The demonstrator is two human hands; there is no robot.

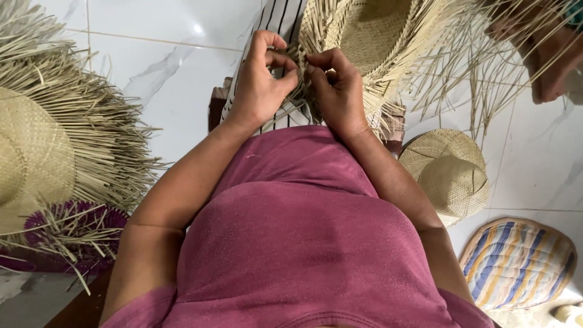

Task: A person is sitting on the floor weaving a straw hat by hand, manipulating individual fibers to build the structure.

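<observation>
Head view: you look straight down over your pink knit top at both hands, raised over a striped cloth on your lap.
Left hand (260,85): your fingers curl in tight, thumb pressed to forefinger, pinching thin straw strands at the hat's brim edge.
Right hand (337,91): a narrow grip too, fingertips folded onto the same strands, just beside the left hand, knuckles almost touching.
Unfinished straw hat (370,36): pale, flat-woven crown with a rounded dome; loose dry strips fan out stiffly from its brim toward the floor's far right corner. It sits just beyond your hands, its edge in your fingers.
Striped cloth (280,18): white with thin dark lines, lying under the hands.
Finished hat (449,173): small, tightly plaited, creased crown, resting on the floor to your right.
Big fringed hat (36,152): at the floor's left edge, coarse weave, long bristling ends.
Purple straw piece (79,222): under that hat, spiky dyed strips.
Striped woven mat (516,264): oval, blue and yellow bands, near the right corner.
Floor (170,79): glossy white marble-look tiles.
</observation>
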